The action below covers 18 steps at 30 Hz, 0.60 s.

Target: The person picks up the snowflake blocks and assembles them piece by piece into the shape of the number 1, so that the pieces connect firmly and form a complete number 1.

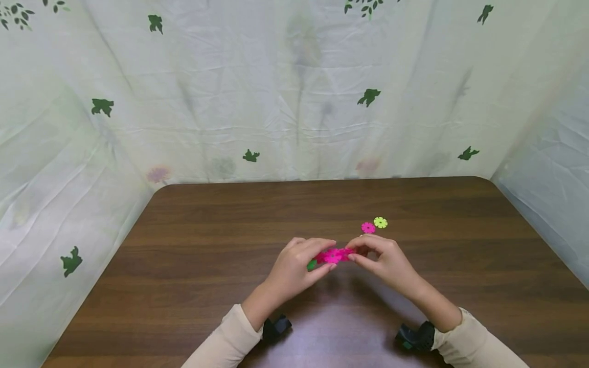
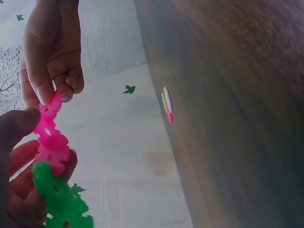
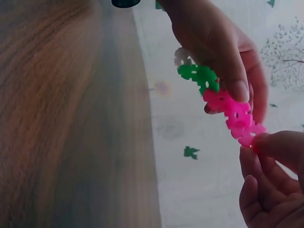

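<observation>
A chain of interlocking notched plastic discs (image 1: 333, 255) hangs between the two hands above the table. Its pink discs (image 3: 235, 114) lie toward the right hand, followed by green discs (image 3: 199, 76) and a pale disc (image 3: 182, 57) at the far end. The left hand (image 1: 294, 268) grips the pink middle part between thumb and fingers, with the green part behind in its palm side. At the pink end, the right hand (image 1: 393, 266) pinches the last disc (image 2: 51, 105) between thumb and fingertips.
Beyond the right hand, a loose pink disc (image 1: 368, 227) and a yellow disc (image 1: 380, 222) lie on the brown wooden table (image 1: 207, 230). A white disc (image 2: 167, 99) shows edge-on beside them in the left wrist view. A printed curtain (image 1: 276, 102) hangs behind the table.
</observation>
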### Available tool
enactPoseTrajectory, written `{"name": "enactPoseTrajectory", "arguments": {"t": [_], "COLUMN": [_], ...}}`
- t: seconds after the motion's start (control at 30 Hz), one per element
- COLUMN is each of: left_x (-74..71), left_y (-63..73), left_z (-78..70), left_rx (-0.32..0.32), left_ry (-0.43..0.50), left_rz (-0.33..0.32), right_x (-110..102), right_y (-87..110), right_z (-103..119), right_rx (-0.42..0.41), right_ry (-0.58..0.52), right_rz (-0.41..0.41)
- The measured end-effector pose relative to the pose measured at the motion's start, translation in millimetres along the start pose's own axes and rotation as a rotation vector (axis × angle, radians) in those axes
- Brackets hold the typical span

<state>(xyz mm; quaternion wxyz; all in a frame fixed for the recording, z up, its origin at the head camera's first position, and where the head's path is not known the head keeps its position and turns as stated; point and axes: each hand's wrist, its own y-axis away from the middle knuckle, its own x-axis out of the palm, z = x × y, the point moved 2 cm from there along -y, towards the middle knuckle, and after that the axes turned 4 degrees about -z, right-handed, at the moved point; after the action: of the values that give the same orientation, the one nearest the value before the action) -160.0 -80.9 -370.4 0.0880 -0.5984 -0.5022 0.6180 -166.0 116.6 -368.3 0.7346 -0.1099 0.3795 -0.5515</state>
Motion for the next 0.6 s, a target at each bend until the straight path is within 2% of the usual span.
{"name": "enactPoseTrajectory", "arguments": {"t": [0.3,0.47,0.6], "left_x": [1.3,3.0,4.4], "left_y": [-1.0,0.6,1.8], "left_z": [-6.6,-7.7,-7.6], "left_rx": [-0.010,-0.041,-0.034], "left_ry": [0.009,-0.011,-0.048], "left_rz": [0.041,0.051,0.026], "right_x": [6,10,13], "right_y": [3.8,5.2,5.9], "right_z": [-3,-8,-9], "right_rx": [0.215,0.274,0.322], "right_ry": [-0.143,-0.232,-0.304], "right_rz": [0.011,0.024,0.037]}}
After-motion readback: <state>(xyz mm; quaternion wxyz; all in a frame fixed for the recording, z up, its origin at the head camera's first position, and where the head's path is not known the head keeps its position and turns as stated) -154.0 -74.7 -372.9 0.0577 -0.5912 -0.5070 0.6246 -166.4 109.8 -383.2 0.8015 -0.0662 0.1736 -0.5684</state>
